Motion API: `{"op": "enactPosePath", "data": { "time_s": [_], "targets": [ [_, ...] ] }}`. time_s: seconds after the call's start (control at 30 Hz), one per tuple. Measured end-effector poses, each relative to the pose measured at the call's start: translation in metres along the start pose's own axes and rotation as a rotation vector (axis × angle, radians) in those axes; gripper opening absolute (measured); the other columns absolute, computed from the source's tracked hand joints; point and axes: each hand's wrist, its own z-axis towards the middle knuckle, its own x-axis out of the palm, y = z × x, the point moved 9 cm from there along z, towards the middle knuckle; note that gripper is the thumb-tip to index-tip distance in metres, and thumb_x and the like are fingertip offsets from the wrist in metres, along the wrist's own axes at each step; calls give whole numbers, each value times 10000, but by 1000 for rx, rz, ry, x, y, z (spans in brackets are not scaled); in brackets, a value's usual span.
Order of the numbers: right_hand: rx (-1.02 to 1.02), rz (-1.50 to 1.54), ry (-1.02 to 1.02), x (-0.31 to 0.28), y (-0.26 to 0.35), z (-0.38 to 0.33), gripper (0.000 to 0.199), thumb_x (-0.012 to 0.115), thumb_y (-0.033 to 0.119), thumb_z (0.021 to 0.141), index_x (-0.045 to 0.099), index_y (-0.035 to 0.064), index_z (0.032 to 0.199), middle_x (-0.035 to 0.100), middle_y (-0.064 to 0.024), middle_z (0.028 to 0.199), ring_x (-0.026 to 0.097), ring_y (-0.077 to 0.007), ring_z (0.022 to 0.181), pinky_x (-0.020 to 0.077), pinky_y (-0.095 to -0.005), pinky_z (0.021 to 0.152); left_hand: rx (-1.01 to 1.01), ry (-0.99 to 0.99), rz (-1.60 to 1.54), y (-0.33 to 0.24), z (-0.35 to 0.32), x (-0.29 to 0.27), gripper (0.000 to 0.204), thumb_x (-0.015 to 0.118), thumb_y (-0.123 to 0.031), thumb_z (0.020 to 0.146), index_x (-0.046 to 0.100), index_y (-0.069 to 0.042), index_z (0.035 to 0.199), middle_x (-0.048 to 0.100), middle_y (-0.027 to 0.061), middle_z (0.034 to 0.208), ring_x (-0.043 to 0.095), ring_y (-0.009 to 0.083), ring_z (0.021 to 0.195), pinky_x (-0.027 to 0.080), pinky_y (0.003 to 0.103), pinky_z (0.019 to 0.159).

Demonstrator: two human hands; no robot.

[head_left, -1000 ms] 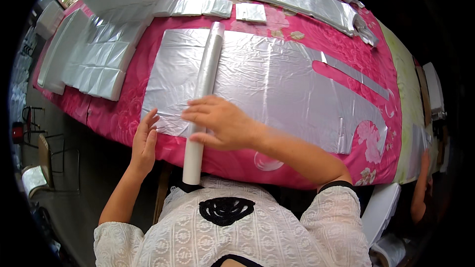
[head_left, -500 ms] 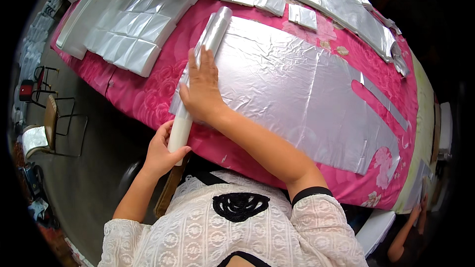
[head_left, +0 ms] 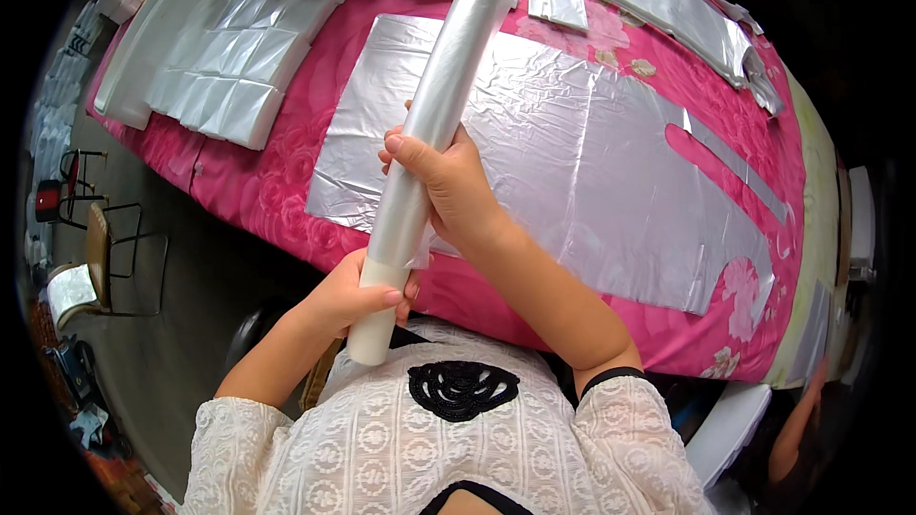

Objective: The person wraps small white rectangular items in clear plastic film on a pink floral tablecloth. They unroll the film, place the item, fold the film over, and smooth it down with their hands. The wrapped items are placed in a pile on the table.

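Note:
A long roll of silvery plastic film (head_left: pixel 456 67) slants upward and to the right, held above the table. Its lower end is a bare, milky white tube (head_left: pixel 374 329). My left hand (head_left: pixel 348 298) is wrapped round this tube near my waist. Higher up, my right hand (head_left: pixel 448 176) grips the film-covered middle, thumb across the front. Beneath the roll, a wide, wrinkled sheet of silvery plastic film (head_left: pixel 582 172) lies flat on the pink flowered tablecloth (head_left: pixel 286 157). Slots with rounded ends are cut into the sheet's right side.
Rows of folded silvery plastic packets (head_left: pixel 224 110) lie at the left, beside a long whitish tray (head_left: pixel 157 48). One small packet (head_left: pixel 558 7) and a long film stack (head_left: pixel 658 5) lie at the far side. A chair (head_left: pixel 98 253) stands left; another person's arm (head_left: pixel 800 420) shows lower right.
The roll has come up off the sheet toward me, baring the sheet's left end. My right hand, flat on the roll before, now grips round it. My left hand keeps the tube end.

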Motion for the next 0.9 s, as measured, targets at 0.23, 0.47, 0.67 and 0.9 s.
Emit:
{"op": "enactPosePath", "data": {
  "time_s": [0.23, 0.47, 0.67, 0.9],
  "targets": [
    [-23, -191, -66, -15, -5, -27, 517, 689, 146, 733, 388, -29, 1115, 547, -103, 901, 563, -171, 829, 481, -314, 744, 126, -97, -103, -1, 14, 0, 668, 600, -519, 785, 414, -5, 1169, 552, 55, 728, 569, 150, 626, 494, 280, 613],
    [-20, -110, -107, -75, 19, 9, 506, 666, 210, 786, 423, -33, 1157, 595, -133, 963, 600, -203, 881, 499, -344, 794, -185, 9, 114, 42, 1, -16, 561, 529, -548, 832, 522, -22, 1029, 547, 61, 707, 556, 146, 580, 478, 273, 553],
    [-89, -510, -437, -180, 95, 17, 298, 564, 251, 862, 537, 48, 1078, 612, -46, 931, 542, -82, 807, 440, -195, 628, -334, 126, 57, 68, -22, -16, 626, 591, -573, 770, 542, -3, 1024, 541, 53, 665, 539, 129, 534, 448, 258, 512],
    [241, -881, -161, -148, 77, 6, 265, 603, 310, 843, 624, 59, 926, 587, 10, 723, 484, -34, 563, 377, -166, 488, -382, 50, 105, 78, -26, -23, 663, 655, -575, 715, 551, -2, 1032, 557, 56, 666, 547, 130, 538, 452, 266, 512]
  ]
}}
